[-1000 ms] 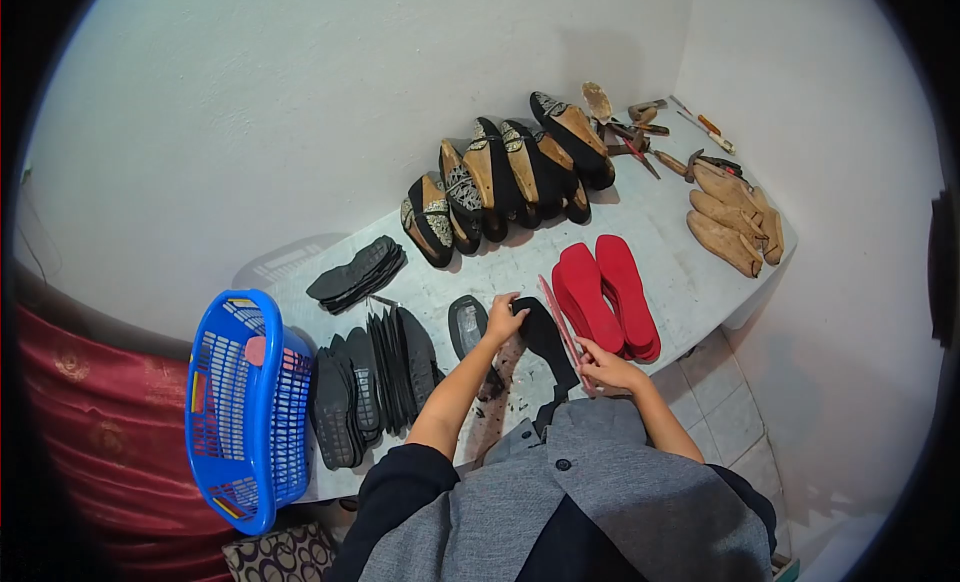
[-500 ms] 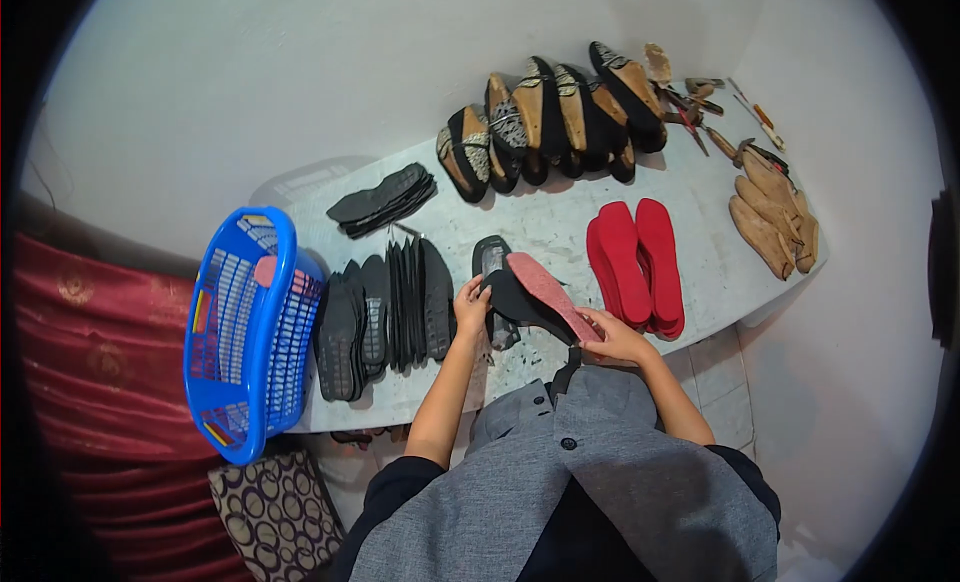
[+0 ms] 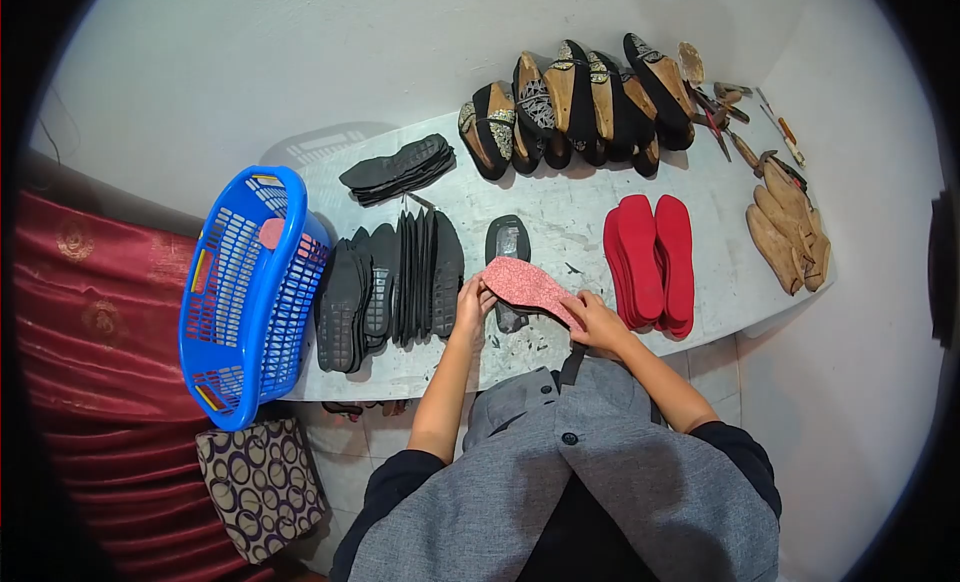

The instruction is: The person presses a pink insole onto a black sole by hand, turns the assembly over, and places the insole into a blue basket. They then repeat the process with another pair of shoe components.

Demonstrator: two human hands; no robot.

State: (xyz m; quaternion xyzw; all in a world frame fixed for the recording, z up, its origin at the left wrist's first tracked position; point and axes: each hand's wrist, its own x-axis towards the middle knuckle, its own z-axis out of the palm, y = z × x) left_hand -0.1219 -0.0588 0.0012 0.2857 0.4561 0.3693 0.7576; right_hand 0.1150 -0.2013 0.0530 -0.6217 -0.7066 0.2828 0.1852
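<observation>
A pink speckled insole (image 3: 528,285) is held out flat in front of me, above the table. Closed on its wide left end is my left hand (image 3: 474,305). My right hand (image 3: 598,325) grips the narrow right end, thumb and fingers around the edge. Beneath the pink piece a thin dark edge shows; most of that black layer is hidden. Behind it, a black shoe sole (image 3: 508,240) with a shiny grey middle lies on the table, partly covered by the insole.
Black soles (image 3: 400,277) stand in stacks at left, beside a blue basket (image 3: 270,312). More black soles (image 3: 400,167) lie behind. Red insoles (image 3: 640,262) are piled at right. Shoes on lasts (image 3: 575,102), tools (image 3: 735,132) and wooden lasts (image 3: 785,227) line the table's (image 3: 570,197) back and right.
The pink insole has turned flatter and come over the black piece, now mostly covered. My left hand has shifted onto their joined wide end. The view has moved slightly.
</observation>
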